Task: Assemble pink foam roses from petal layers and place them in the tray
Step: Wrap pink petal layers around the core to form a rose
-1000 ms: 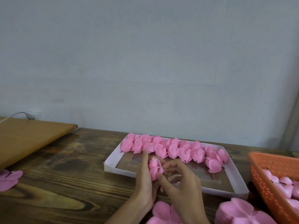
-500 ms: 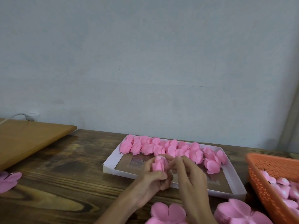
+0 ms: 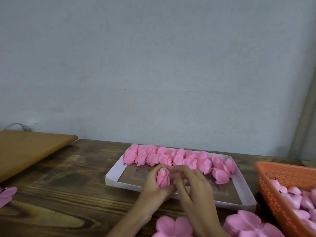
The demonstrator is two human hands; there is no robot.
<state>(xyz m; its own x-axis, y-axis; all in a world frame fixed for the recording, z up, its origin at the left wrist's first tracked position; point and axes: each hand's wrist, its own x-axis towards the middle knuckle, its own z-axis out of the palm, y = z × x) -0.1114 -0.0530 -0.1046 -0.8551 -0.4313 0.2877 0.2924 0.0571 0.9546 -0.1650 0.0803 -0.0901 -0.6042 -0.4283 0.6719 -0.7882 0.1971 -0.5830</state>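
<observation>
Rose bud (image 3: 163,178): upright between both hands, above the tray's near rim
Left hand (image 3: 153,190): fingers curled round the bud's base, steadying it
Right hand (image 3: 193,189): fingertips pinch the bud's side, apparently pressing a petal in
Tray (image 3: 112,181): finished roses (image 3: 171,157) line its far side, so the near part stays free
Petal layers (image 3: 174,226): flat by the wrists, within reach

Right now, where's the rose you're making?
Low in the middle of the head view, left hand and right hand hold the pink foam rose over the near edge of the white tray.
</observation>
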